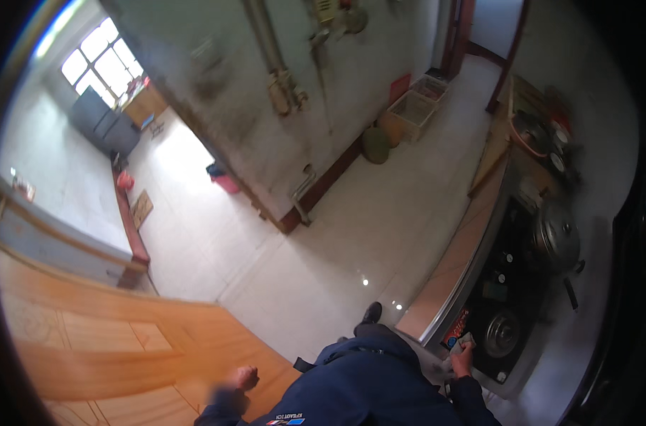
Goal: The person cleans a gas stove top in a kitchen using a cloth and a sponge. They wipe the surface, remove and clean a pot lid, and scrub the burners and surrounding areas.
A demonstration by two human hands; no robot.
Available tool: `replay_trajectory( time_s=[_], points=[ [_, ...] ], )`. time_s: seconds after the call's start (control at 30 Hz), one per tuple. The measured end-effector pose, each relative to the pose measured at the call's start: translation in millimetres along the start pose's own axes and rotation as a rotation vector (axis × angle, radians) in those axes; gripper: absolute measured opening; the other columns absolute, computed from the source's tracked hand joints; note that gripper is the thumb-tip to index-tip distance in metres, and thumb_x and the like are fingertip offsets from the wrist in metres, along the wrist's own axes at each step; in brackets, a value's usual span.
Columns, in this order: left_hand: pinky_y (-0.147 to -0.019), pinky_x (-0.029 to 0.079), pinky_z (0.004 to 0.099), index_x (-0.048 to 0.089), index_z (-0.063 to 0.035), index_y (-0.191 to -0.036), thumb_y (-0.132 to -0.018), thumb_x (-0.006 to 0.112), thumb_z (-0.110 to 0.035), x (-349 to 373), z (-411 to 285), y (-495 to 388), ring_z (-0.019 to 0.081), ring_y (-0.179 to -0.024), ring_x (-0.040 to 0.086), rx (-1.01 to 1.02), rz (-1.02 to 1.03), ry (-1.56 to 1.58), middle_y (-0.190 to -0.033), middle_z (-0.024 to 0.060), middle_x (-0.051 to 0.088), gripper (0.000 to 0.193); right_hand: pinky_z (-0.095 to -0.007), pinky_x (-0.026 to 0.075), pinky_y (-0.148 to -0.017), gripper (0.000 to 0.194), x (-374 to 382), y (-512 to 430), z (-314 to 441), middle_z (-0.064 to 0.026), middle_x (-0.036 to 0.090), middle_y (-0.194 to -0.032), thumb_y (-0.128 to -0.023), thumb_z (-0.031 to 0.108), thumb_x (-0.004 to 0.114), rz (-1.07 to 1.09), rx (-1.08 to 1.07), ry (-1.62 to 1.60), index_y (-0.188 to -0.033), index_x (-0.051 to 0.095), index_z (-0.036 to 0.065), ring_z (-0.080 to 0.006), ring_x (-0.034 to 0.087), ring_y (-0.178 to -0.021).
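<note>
My right hand point(462, 361) grips a crumpled greyish cloth point(461, 345) at the near corner of a black gas stove point(506, 314). Just beyond the hand is the stove's round burner point(501, 334). Farther along the stovetop stands a lidded metal pot point(557, 231). My left hand point(247, 377) is curled, with nothing visible in it, in front of an orange wooden door point(190, 341); its sleeve is blurred.
A tiled counter edge point(456, 261) runs along my right. Pans and bowls point(533, 133) stand at its far end. White plastic baskets point(413, 109) and a round green object point(376, 145) sit by the wall. A bent pipe point(303, 194) juts from the wall corner. A pink bin point(225, 181) stands farther off.
</note>
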State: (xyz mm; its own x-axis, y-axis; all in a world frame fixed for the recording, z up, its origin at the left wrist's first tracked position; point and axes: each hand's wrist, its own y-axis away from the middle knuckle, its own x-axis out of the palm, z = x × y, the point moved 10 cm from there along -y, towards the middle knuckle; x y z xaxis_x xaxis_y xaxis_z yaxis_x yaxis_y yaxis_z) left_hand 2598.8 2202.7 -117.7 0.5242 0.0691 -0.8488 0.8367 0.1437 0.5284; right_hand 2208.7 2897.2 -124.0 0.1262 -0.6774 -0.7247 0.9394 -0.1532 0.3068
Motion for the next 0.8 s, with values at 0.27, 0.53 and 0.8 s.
replay_trajectory(
  time_s=[0.27, 0.53, 0.8],
  points=[
    [-0.069, 0.057, 0.0331, 0.066, 0.0049, -0.104, -0.093, 0.072, -0.024, -80, 24, -194, 0.0190, -0.073, 0.068, -0.566, -0.074, 1.682, -0.087, 0.0112, 0.071, 0.031, -0.0516, 0.051, -0.088, 0.038, -2, 19, 13, -0.0217, 0.066, -0.102, -0.078, 0.009, 0.071, -0.150, 0.065, 0.135, -0.112, 0.056, 0.005, -0.0455, 0.065, -0.100],
    [-0.073, 0.056, 0.0393, 0.073, -0.0018, -0.094, -0.096, 0.058, -0.025, -211, -70, -340, 0.0207, -0.086, 0.071, 0.409, 0.197, 0.456, -0.088, 0.0103, 0.072, 0.027, -0.0500, 0.050, -0.086, 0.029, -1, 40, 47, -0.0228, 0.063, -0.106, -0.085, 0.013, 0.067, -0.383, 0.275, -0.083, -0.110, 0.055, 0.005, -0.0451, 0.063, -0.102],
    [-0.069, 0.053, 0.0482, 0.071, -0.0043, -0.092, -0.093, 0.060, -0.037, -238, -35, -435, 0.0353, -0.080, 0.070, 0.822, 0.303, -0.053, -0.083, 0.0179, 0.071, 0.035, -0.0573, 0.050, -0.091, 0.041, 8, 32, 88, -0.0246, 0.063, -0.119, -0.081, 0.009, 0.071, -0.503, 0.555, -0.159, -0.119, 0.054, 0.006, -0.0490, 0.061, -0.111]
  ],
)
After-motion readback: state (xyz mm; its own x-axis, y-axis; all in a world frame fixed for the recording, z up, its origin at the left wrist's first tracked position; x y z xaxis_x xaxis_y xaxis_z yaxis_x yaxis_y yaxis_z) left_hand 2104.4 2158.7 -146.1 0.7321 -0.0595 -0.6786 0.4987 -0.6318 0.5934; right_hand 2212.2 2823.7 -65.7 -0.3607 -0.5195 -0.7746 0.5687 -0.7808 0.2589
